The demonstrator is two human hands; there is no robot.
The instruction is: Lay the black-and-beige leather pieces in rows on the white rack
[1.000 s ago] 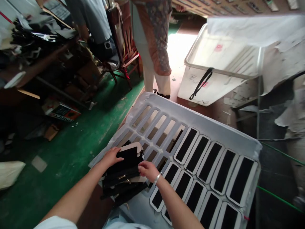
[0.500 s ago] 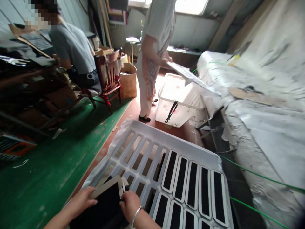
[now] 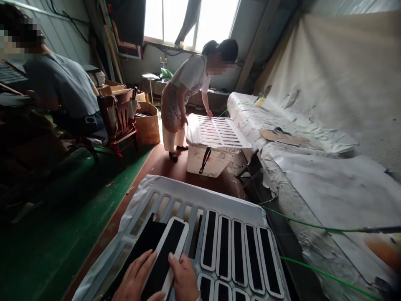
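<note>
Between my hands is a long, white-rimmed black panel (image 3: 171,243), tilted over the left part of a pale slotted frame (image 3: 200,194). My left hand (image 3: 135,274) holds its left side, fingers laid along the edge. On the right side my right hand (image 3: 184,274) grips it, thumb on the black face. Dark material (image 3: 150,236) lies under and left of the panel. Similar white-rimmed black panels (image 3: 238,251) sit in rows in the frame's right half. Open slots show at its upper left.
A person (image 3: 188,79) bends over a second slotted frame (image 3: 194,129) on a white tub (image 3: 196,161). Another person (image 3: 67,83) sits at the left on a wooden chair (image 3: 120,113). Green cords (image 3: 308,225) cross the right side, beside a white-covered surface (image 3: 313,175).
The single white-rimmed panel now shows face up between my hands. The standing person has bent down, and the frame they carried now rests on the tub. The view has shifted.
</note>
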